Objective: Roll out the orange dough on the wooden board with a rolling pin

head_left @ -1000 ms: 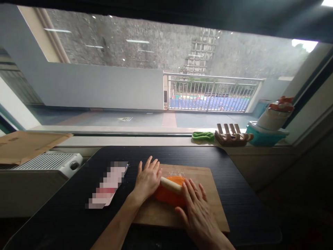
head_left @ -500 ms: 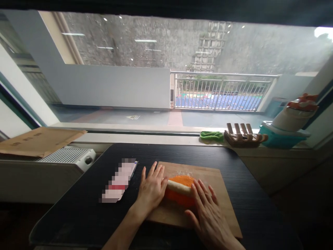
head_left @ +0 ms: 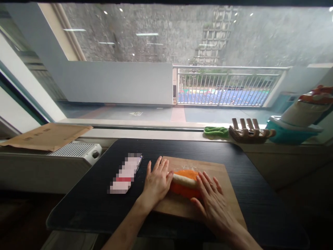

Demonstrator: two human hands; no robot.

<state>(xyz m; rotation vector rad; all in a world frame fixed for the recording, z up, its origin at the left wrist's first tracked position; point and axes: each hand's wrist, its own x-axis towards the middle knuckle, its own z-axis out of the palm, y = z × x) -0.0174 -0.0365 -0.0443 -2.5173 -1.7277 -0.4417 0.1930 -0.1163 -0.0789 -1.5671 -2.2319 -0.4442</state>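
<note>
A pale rolling pin (head_left: pixel 185 180) lies across a flattened sheet of orange dough (head_left: pixel 186 173). Beneath them is a wooden board (head_left: pixel 215 167) with some white flour near its far side. My left hand (head_left: pixel 156 180) rests flat over the pin's left end, fingers stretched forward. Over the right end lies my right hand (head_left: pixel 213 198), also flat, with its fingers extended and the thumb held apart. Both palms hide the pin's ends and part of the dough's sides.
The board stands on a black table (head_left: pixel 91 208). A phone (head_left: pixel 126 175) with a blurred-out screen lies left of it. Along the windowsill are a green cloth (head_left: pixel 215 131), a brown rack-like holder (head_left: pixel 248 133) and a teal container (head_left: pixel 290 132). Cardboard (head_left: pixel 49 135) covers a white appliance (head_left: pixel 78 149).
The camera view has shifted, so the whole scene sits slightly higher and further right. Both hands stay on the rolling pin, which has hardly moved on the dough.
</note>
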